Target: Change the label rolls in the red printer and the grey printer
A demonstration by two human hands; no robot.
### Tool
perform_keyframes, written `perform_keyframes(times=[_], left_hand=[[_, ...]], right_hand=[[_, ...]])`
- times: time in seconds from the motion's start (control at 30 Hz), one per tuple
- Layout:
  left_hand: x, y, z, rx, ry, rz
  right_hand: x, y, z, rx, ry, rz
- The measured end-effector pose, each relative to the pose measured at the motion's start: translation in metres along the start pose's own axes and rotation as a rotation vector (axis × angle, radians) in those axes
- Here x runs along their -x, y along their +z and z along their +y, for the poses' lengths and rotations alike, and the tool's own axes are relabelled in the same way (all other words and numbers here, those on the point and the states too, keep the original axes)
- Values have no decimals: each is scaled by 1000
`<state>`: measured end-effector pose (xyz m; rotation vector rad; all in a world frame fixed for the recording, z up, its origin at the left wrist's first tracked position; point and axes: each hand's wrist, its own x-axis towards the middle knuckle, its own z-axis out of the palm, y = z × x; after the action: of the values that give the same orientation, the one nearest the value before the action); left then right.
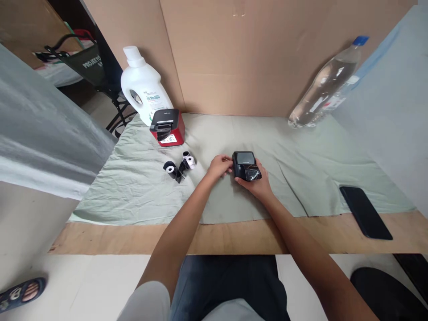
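My right hand (262, 182) is wrapped round the right side and near corner of a small black label printer (244, 161). The printer has a grey panel on its top, and a glossy dark film strip (252, 172) lies at its front. At the printer's left side, the curled fingers of my left hand (220, 166) are pressed together; what they pinch, if anything, is too small to make out. Left of my left hand, several small rolls (189, 161) with black and white parts lie on the green cloth (214, 209).
A red and black printer (172, 129) stands at the back left before a white detergent jug (143, 87). A large clear bottle (326, 87) with a blue cap leans at the back right. A black phone (365, 211) lies by the wooden front edge (234, 238). Cardboard (234, 58) closes the back.
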<state>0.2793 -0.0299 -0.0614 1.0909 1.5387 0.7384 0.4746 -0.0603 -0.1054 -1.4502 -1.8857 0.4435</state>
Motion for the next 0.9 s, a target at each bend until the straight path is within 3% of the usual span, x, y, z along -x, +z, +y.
perform_keyframes(times=[0.17,0.47,0.77,0.9], left_hand=[[22,13,-11,-273,295,233],[37,16,-12,-718,322,149],[38,13,-14,-692,315,134],[32,6,-13,-367,192,83]], right_hand=[[1,0,-1,-45,37,31],[2,6,3,-25,47,32],[-1,-2,-7,-84,-3,4],[0,-2,-6,-85,-20,36]])
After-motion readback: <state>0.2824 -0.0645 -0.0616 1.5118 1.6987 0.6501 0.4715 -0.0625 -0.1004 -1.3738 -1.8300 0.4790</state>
